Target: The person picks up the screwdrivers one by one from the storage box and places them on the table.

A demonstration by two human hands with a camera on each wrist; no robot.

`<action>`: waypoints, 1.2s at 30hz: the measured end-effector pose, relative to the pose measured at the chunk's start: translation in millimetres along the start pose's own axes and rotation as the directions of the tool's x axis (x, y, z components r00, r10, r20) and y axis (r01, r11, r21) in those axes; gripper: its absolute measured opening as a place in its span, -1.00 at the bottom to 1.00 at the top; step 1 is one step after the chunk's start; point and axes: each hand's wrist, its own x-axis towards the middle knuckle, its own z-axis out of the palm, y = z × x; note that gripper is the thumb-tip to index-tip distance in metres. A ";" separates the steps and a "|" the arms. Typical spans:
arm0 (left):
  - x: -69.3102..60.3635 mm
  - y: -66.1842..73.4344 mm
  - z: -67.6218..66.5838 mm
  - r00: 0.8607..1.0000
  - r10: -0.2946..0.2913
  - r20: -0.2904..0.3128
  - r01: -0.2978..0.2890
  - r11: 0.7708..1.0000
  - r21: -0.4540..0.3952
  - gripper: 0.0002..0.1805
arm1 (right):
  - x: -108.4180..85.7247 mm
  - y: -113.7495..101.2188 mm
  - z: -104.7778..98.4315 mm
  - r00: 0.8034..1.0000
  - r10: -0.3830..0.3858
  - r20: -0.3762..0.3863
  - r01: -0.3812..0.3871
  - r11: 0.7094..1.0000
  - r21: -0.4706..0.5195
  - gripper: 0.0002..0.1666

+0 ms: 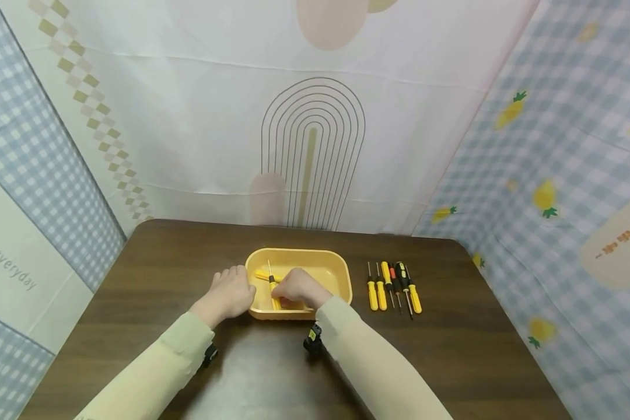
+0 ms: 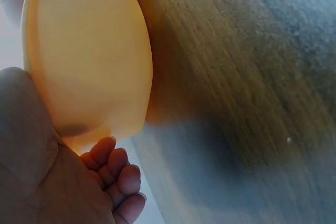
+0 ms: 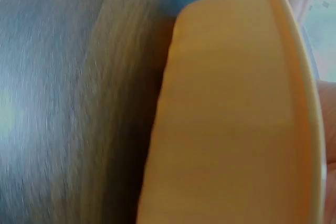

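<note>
A yellow plastic tray [image 1: 325,252] sits on the table, and my left hand [image 1: 232,293] grips its left end. In the left wrist view the thumb [image 2: 23,114] lies along the rim and the fingers curl at the tray's end. My right hand [image 1: 300,288] reaches inside and pinches the handle of a yellow-and-black screwdriver [image 1: 273,287], whose thin shaft points away from me. Behind it lies another yellow-handled tool [image 1: 262,275], partly covered. The tray's front wall [image 3: 236,108] hides most of the right hand in the right wrist view.
Right of the tray, several screwdrivers lie in a row, among them a yellow-handled one [image 1: 373,294] and a black-handled one [image 1: 401,274]. The dark wooden table [image 1: 189,251] ends at a patterned cloth backdrop [image 1: 205,128] behind and on both sides.
</note>
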 end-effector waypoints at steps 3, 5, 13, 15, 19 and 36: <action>-0.1 0.1 0.3 1.000 0.000 -0.002 0.000 1.000 0.004 -0.56 | -3.0 6.6 -7.5 0.999 -0.042 0.002 0.042 0.999 0.035 -0.69; -0.4 0.6 -0.5 1.000 -0.003 -0.004 0.003 1.000 0.004 -0.56 | -6.0 10.1 -14.0 0.998 -0.060 0.013 0.059 0.997 0.059 -0.74; -1.2 -0.6 -4.2 1.000 0.004 -0.012 -0.004 1.000 0.009 -0.58 | -12.1 17.8 -42.0 0.992 -0.111 0.058 0.100 0.981 0.167 -0.87; -0.9 -0.6 -4.4 1.000 0.003 -0.011 -0.003 1.000 0.008 -0.58 | -12.3 20.4 -48.0 0.992 -0.112 0.052 0.101 0.977 0.189 -0.88; -1.0 0.8 -4.5 1.000 0.007 0.005 -0.007 1.000 0.002 -0.58 | -13.8 27.1 -57.8 0.994 -0.105 0.031 0.095 0.969 0.227 -0.88; 1.0 -3.1 -8.3 1.000 -0.013 0.018 0.013 1.000 0.026 -0.56 | -35.7 62.7 -108.6 0.989 -0.148 0.020 0.137 0.951 0.277 -0.79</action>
